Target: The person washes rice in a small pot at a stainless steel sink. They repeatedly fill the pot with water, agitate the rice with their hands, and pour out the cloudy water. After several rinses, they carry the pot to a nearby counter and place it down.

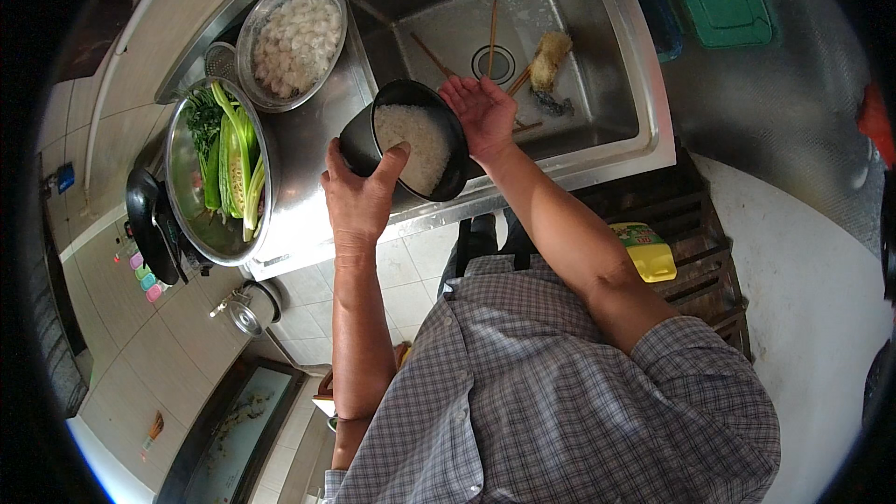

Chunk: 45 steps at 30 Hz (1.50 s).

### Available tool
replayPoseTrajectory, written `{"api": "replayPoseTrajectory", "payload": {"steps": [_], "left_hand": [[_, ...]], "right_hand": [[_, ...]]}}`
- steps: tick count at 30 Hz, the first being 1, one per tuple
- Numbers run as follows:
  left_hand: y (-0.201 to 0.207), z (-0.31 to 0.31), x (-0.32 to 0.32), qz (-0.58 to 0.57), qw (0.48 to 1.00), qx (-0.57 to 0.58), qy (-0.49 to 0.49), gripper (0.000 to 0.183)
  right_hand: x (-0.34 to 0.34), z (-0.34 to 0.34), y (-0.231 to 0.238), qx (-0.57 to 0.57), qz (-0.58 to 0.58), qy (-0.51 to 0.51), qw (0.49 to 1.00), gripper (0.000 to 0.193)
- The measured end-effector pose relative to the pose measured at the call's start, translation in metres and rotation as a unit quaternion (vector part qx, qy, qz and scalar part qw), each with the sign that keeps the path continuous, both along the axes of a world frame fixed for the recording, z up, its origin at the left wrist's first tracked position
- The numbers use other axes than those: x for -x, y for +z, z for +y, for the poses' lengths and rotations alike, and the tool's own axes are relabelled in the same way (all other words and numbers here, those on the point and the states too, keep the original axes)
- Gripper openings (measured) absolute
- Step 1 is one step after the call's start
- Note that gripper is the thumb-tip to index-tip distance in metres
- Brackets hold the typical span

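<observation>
My left hand [362, 189] grips a dark round pot [454, 151], with the thumb over its rim and the other fingers along its outer wall. White rice grains [418, 151] lie inside. The pot tilts toward the right, at the near left edge of the sink. Palm up, my right hand [483, 117] is at the pot's right rim, its fingers loosely extended and holding nothing. Whether it touches the rim I cannot tell.
In the steel sink [597, 131] lie several chopsticks [493, 37], a tan scrubber [551, 54] and a dark scouring pad [551, 105]. On the left counter stand a bowl of pale pieces [297, 42] and a basin of green vegetables [229, 168]. A green lid [721, 0] is at right.
</observation>
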<state>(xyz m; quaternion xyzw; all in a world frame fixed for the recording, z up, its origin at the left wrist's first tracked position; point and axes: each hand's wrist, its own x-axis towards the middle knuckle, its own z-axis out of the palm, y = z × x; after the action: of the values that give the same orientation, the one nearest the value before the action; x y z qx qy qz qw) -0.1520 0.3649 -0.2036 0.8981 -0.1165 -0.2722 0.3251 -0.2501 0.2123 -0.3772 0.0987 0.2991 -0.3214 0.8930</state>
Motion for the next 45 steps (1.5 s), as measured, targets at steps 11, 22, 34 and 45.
{"api": "replayPoseTrajectory", "payload": {"steps": [11, 22, 34, 45], "left_hand": [[-0.001, 0.002, -0.003, -0.051, 0.997, -0.056, -0.025, 0.122], [-0.002, 0.004, -0.004, -0.046, 0.998, -0.038, -0.035, 0.122], [0.001, 0.000, -0.007, -0.052, 0.996, -0.059, -0.052, 0.123], [0.012, -0.005, -0.003, -0.077, 0.990, -0.103, -0.061, 0.125]], "right_hand": [[-0.002, 0.002, -0.003, 0.010, -0.013, 0.002, 1.000, 0.034], [-0.003, 0.003, -0.002, 0.007, -0.005, 0.001, 1.000, 0.034], [-0.005, 0.005, -0.006, 0.008, -0.018, 0.004, 1.000, 0.035], [-0.005, 0.007, -0.006, -0.019, 0.003, 0.002, 1.000, 0.035]]}}
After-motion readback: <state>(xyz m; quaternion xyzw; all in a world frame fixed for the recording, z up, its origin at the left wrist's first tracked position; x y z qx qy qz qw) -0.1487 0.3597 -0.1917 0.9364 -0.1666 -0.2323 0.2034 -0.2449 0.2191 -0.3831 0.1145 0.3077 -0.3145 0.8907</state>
